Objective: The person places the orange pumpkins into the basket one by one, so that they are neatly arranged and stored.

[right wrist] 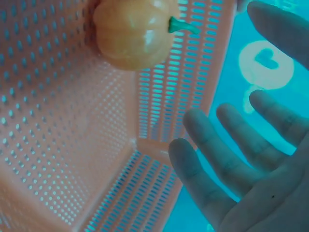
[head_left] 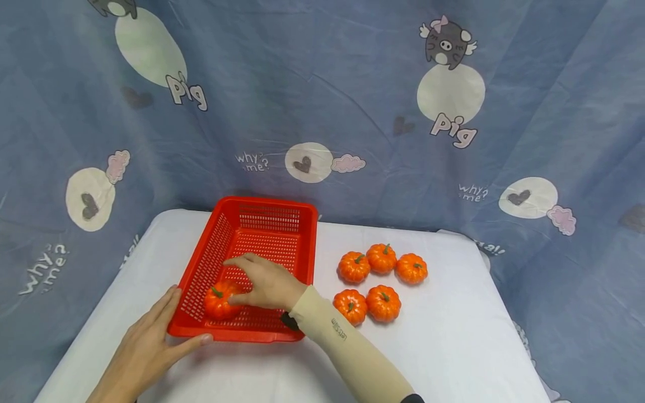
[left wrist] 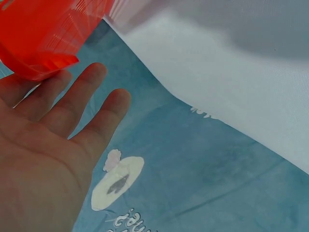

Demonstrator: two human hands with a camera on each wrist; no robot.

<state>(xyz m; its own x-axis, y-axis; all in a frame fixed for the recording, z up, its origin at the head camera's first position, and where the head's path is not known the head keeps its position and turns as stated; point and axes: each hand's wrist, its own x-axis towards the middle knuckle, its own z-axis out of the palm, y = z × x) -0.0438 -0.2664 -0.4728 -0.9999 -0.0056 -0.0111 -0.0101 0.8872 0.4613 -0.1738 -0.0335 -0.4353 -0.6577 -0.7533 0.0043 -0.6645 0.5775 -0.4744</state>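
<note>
White table, one basket and five pumpkins on top

The table (head_left: 468, 330) presents a plain white, smooth top; its far left corner is rounded. A soft shadow falls on it in front of the red basket (head_left: 252, 336), which stands upright on the left part, its perforated far wall at the far edge. To the basket's right, well inside the table's right edge, lie five orange pumpkins with green stems, in two rows. Far row: left pumpkin (head_left: 354, 267), middle pumpkin (head_left: 381, 258), set slightly farther back, and right pumpkin (head_left: 411, 268). Near row: two pumpkins (head_left: 383, 304) side by side; contact between them cannot be confirmed.
</note>
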